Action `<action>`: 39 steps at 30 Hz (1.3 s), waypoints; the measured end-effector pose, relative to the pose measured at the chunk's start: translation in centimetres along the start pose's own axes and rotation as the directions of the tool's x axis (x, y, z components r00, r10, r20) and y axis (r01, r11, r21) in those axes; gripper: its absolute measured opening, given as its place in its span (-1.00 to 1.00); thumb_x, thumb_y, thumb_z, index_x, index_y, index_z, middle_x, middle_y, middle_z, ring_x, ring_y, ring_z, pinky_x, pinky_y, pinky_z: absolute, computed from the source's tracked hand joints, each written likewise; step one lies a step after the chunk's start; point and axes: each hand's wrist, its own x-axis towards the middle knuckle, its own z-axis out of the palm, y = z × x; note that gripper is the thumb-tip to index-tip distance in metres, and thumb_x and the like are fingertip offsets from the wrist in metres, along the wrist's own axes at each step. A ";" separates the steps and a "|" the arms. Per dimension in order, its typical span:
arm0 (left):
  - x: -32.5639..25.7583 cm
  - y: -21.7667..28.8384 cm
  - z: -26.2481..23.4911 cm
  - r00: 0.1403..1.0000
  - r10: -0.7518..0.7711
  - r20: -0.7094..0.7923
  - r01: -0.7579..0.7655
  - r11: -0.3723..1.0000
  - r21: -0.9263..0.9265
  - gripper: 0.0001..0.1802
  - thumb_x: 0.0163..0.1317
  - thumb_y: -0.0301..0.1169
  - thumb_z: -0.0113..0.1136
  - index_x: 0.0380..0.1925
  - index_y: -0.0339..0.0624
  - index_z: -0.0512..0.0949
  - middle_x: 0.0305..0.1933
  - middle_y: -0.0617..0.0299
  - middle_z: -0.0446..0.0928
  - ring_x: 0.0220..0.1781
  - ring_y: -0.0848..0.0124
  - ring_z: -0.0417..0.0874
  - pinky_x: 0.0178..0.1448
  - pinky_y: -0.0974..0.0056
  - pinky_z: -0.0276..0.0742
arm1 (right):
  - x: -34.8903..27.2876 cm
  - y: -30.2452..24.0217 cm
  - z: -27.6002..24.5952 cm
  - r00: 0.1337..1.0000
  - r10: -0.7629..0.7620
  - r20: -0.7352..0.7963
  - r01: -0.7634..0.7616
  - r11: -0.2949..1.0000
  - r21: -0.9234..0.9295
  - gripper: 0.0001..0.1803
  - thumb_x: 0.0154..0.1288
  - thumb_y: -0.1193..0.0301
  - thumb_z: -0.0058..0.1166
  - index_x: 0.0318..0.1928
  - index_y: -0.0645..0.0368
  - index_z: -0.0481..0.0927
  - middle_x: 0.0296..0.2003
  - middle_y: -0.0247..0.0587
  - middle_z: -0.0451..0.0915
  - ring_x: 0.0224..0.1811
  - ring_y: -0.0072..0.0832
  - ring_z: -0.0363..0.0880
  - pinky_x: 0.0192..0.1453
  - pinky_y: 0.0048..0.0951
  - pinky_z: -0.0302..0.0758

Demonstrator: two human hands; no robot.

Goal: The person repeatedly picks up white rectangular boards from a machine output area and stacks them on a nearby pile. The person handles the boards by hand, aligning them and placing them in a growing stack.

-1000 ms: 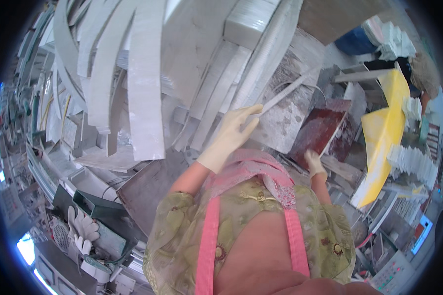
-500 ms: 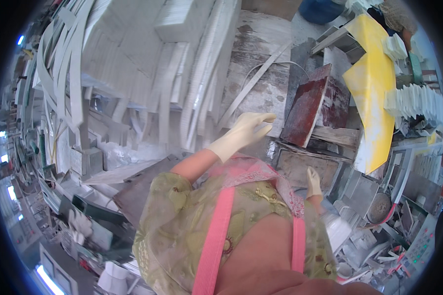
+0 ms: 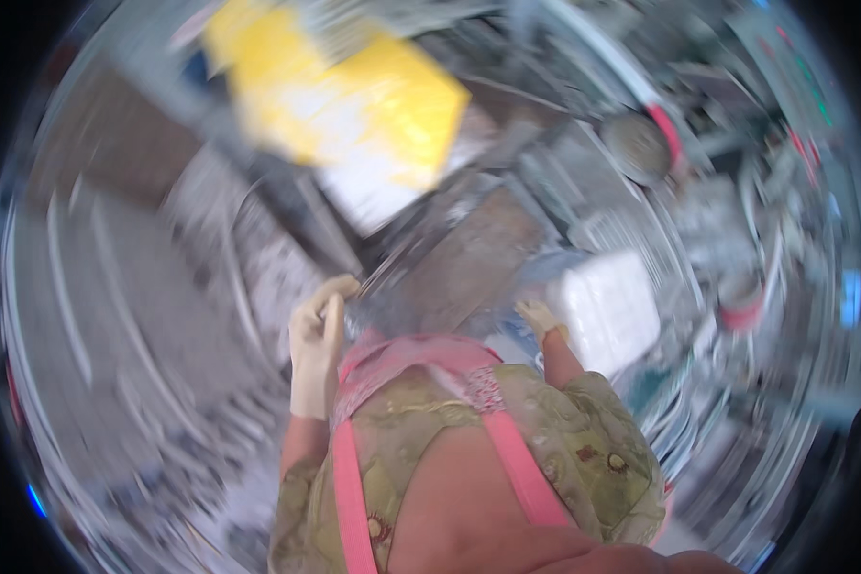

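Observation:
My left hand (image 3: pixel 318 325), in a cream glove, is raised in front of my left side. Its fingers stretch out toward the right with the thumb apart, and nothing shows between them. My right hand (image 3: pixel 541 318), gloved alike, hangs lower beside a stack of white slabs (image 3: pixel 610 311); its fingers look loosely stretched and hold nothing I can see. Whether it touches the stack I cannot tell. Between and beyond the hands lies a brown, dusty board (image 3: pixel 474 253). Motion smears much of the picture.
A yellow and white folded sheet (image 3: pixel 373 105) stands ahead, over the far edge of the board. Pale long strips (image 3: pixel 110 277) fill the left side. A round pan-like disc (image 3: pixel 636 148) and a grey ribbed panel (image 3: pixel 631 234) lie to the right.
My view has swung to the right, so the yellow sheet and board now sit further left and the white stack shows fully. Both gloved hands stay without anything visible in them.

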 end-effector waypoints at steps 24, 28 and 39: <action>24.1 12.0 27.2 0.913 0.051 0.405 0.039 0.977 -0.211 -0.67 0.51 -0.43 0.09 0.15 -0.37 0.62 0.03 0.08 0.72 -0.02 0.43 0.71 0.05 0.37 0.58 | 12.7 0.4 -24.3 0.765 -0.288 -0.576 0.295 0.952 -0.083 -0.46 0.49 0.01 0.03 0.13 0.22 0.67 0.03 0.09 0.70 0.14 -0.04 0.65 0.28 -0.16 0.51; 25.2 10.9 27.4 0.940 -0.055 0.338 0.125 0.974 -0.187 -0.64 0.51 -0.43 0.10 0.20 -0.37 0.58 0.08 0.07 0.70 0.06 0.46 0.67 0.12 0.40 0.54 | 15.5 -1.9 -35.7 0.660 -0.231 -0.715 0.163 0.973 -0.164 -0.50 0.45 0.06 0.10 0.17 0.17 0.67 0.11 0.16 0.66 0.23 0.04 0.61 0.32 -0.10 0.49; 24.5 14.7 36.7 0.977 -0.171 -0.128 0.153 0.978 -0.140 -0.60 0.56 -0.32 0.04 0.21 -0.39 0.51 0.11 0.01 0.68 0.18 0.33 0.66 0.38 0.26 0.44 | 20.1 -17.0 -58.3 0.526 -0.704 -0.477 0.061 0.590 -0.805 0.06 0.19 0.19 0.39 0.61 0.01 0.08 0.58 -0.11 0.16 0.62 -0.16 0.11 0.62 -0.06 0.12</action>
